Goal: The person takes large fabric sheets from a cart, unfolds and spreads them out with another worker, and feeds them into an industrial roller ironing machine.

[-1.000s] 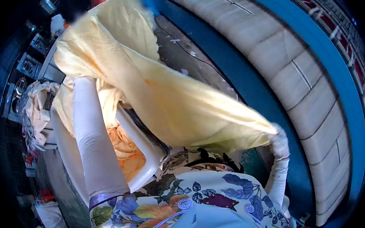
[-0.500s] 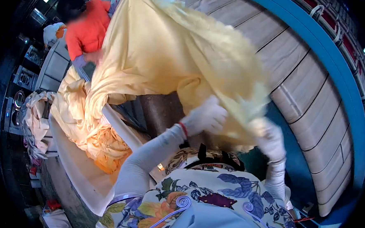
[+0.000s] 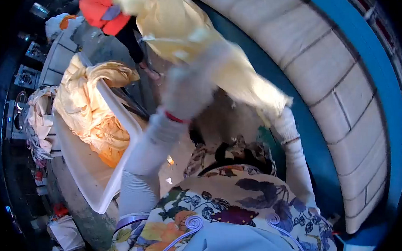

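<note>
A pale yellow cloth (image 3: 240,75) stretches from the upper middle down to my right hand (image 3: 283,125), whose gloved fingers are closed on its corner. My left hand (image 3: 191,86), gloved and with a red band at the wrist, is raised in front of the cloth. Motion smears its fingers, so their grip cannot be made out. At the far end of the cloth stands a person in an orange-red top (image 3: 100,9), with an arm by the cloth.
To the left, a white tub (image 3: 101,197) holds a heap of yellow-orange cloth (image 3: 90,115). A large machine with a padded, pale curved surface (image 3: 321,77) and blue frame (image 3: 373,48) runs along the right. More crumpled cloth (image 3: 40,117) lies at the far left.
The yellow cloth has come away from above the tub and narrowed into a strip toward the right. My left hand has moved left and up. My right hand has shifted slightly up and left.
</note>
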A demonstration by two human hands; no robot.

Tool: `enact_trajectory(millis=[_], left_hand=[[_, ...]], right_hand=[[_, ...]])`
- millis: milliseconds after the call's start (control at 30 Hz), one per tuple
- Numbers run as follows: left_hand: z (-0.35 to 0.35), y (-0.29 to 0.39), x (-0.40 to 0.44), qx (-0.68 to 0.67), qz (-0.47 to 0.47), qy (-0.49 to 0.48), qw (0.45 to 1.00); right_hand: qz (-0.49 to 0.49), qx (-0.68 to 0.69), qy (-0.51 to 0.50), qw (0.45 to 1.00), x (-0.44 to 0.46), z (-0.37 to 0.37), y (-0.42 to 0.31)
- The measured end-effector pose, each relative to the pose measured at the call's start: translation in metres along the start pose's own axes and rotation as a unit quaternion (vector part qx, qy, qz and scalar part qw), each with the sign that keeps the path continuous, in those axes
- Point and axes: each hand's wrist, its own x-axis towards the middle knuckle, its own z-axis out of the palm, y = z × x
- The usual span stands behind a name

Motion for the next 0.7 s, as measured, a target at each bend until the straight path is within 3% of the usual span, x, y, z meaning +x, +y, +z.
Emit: enact_trajectory(millis=[33,100,167,200,233,300,367,400,433,467,500,533,567,600,633,700], left_hand=[[-0.015,-0.006,0.011,0.045,0.001,0.004,0.999],[-0.018,-0.026,0.019,0.024,0.013,0.055,0.998],[-0.02,-0.041,0.019,-0.112,-0.112,0.013,0.987],[-0.02,-0.049,0.02,-0.176,-0.171,-0.007,0.969],[-0.016,-0.062,0.014,-0.13,-0.171,0.016,0.977],[-0.003,-0.088,-0.007,-0.031,-0.17,0.064,0.983],[0.022,-0.099,-0.055,-0.151,-0.183,0.051,0.97],[0.033,-0.089,-0.078,-0.234,-0.231,0.01,0.944],[0.041,-0.06,-0.102,-0.313,-0.346,-0.071,0.882],[0.05,-0.026,-0.122,-0.36,-0.441,-0.148,0.808],[0.06,0.013,-0.144,-0.381,-0.498,-0.208,0.751],[0.068,0.044,-0.173,-0.392,-0.467,-0.224,0.76],[0.072,0.057,-0.175,-0.344,-0.44,-0.198,0.805],[0.075,0.069,-0.176,-0.289,-0.415,-0.17,0.846],[0.126,0.059,-0.239,-0.181,-0.309,-0.005,0.934],[0.105,0.054,-0.221,-0.132,-0.367,-0.069,0.918]], right_hand=[[0.04,0.067,0.006,0.997,0.0,-0.001,0.01],[0.013,0.11,0.085,0.99,0.004,-0.023,-0.013],[-0.017,0.178,0.122,0.976,0.017,-0.042,0.005],[0.028,0.169,0.111,0.979,0.02,-0.055,-0.006],[0.074,0.159,0.099,0.98,0.021,-0.064,-0.018],[-0.061,0.21,0.099,0.971,0.014,-0.059,-0.035],[-0.126,0.224,0.105,0.961,0.009,-0.037,-0.055],[-0.128,0.264,0.055,0.955,0.014,-0.027,-0.06],[-0.133,0.302,0.003,0.944,0.02,-0.019,-0.07],[-0.072,0.25,-0.024,0.965,0.021,-0.015,-0.089],[-0.082,0.249,-0.04,0.964,0.028,0.007,-0.084],[-0.129,0.222,-0.074,0.964,0.034,0.023,-0.092],[-0.119,0.135,-0.118,0.977,0.036,0.047,-0.096],[-0.188,0.03,-0.12,0.974,0.033,0.059,-0.119],[-0.217,0.048,-0.162,0.961,0.024,0.078,-0.131],[-0.273,-0.013,-0.2,0.941,0.024,0.089,-0.166]])
